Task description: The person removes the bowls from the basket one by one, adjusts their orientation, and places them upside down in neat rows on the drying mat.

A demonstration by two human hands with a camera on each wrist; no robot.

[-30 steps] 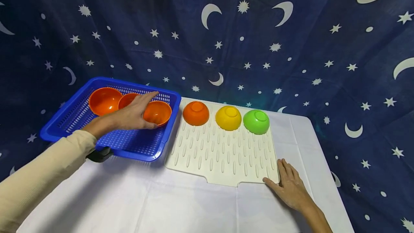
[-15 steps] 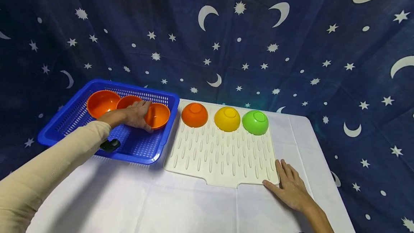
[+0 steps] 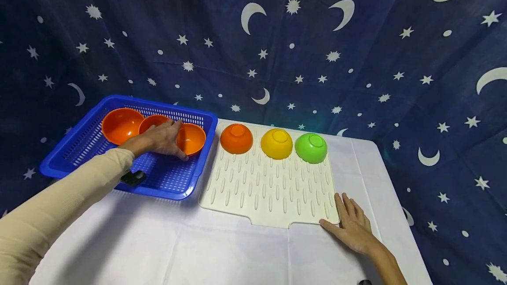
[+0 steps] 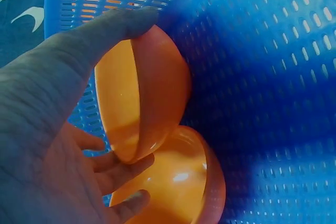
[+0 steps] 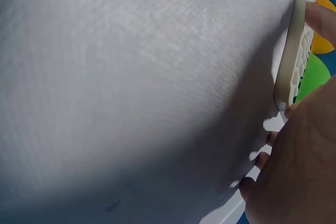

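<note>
Dark blue backdrop (image 3: 301,30) with white moons and stars, creased white tablecloth (image 3: 225,256)

Gripped orange bowl (image 3: 192,139) partly hidden

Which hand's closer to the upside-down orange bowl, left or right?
Left hand: inside the blue plastic basket, just across its rim from the upside-down orange bowl. The right hand is farther off, at the white ribbed mat's near right corner, diagonally opposite the bowl.
</note>
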